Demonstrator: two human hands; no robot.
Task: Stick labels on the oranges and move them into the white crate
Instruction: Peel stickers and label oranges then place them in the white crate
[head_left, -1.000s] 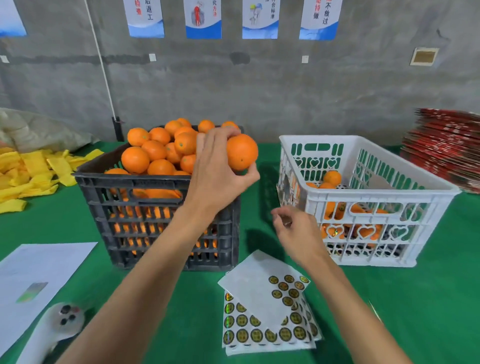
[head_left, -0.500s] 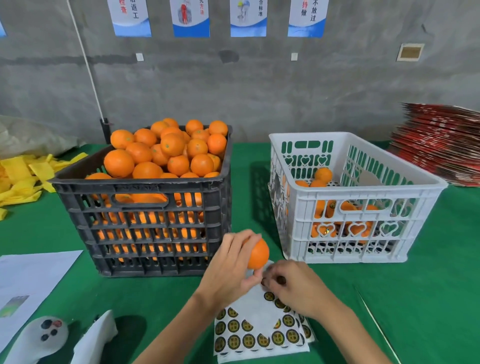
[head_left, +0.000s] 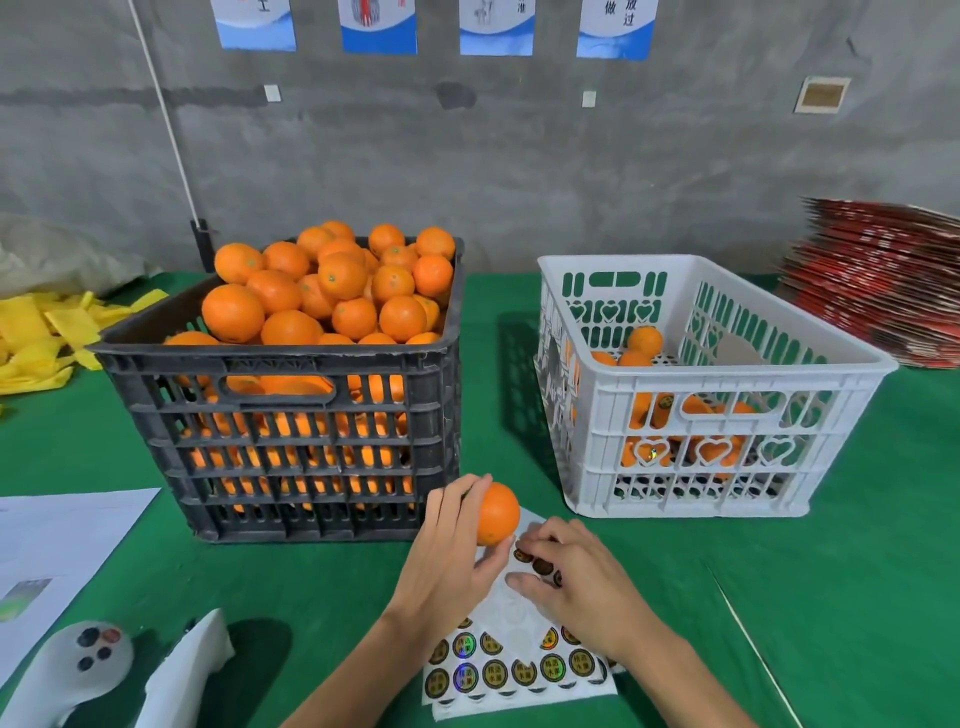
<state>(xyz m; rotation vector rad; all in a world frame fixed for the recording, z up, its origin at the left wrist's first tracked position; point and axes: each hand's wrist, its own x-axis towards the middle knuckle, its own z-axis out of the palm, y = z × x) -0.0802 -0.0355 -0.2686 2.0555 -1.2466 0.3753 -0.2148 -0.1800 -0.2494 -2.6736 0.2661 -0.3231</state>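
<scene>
My left hand (head_left: 449, 558) grips one orange (head_left: 497, 512) low over the label sheets (head_left: 511, 670), in front of the black crate (head_left: 291, 431) heaped with oranges (head_left: 332, 291). My right hand (head_left: 576, 582) lies on the top sheet just right of the orange, its fingertips curled onto round gold-and-black labels (head_left: 540, 564); whether one is pinched is hidden. The white crate (head_left: 701, 441) stands to the right with several oranges (head_left: 644, 340) in its bottom, some labelled.
Green cloth covers the table (head_left: 831, 597). A white controller (head_left: 72, 660) and crumpled white paper (head_left: 187, 670) lie at the near left, a white sheet (head_left: 57, 545) beyond them. Yellow bags (head_left: 41, 332) at far left, a red stack (head_left: 883, 280) at far right.
My left hand carried the orange from above the black crate down to the label sheets. My right hand dropped onto the top sheet beside it.
</scene>
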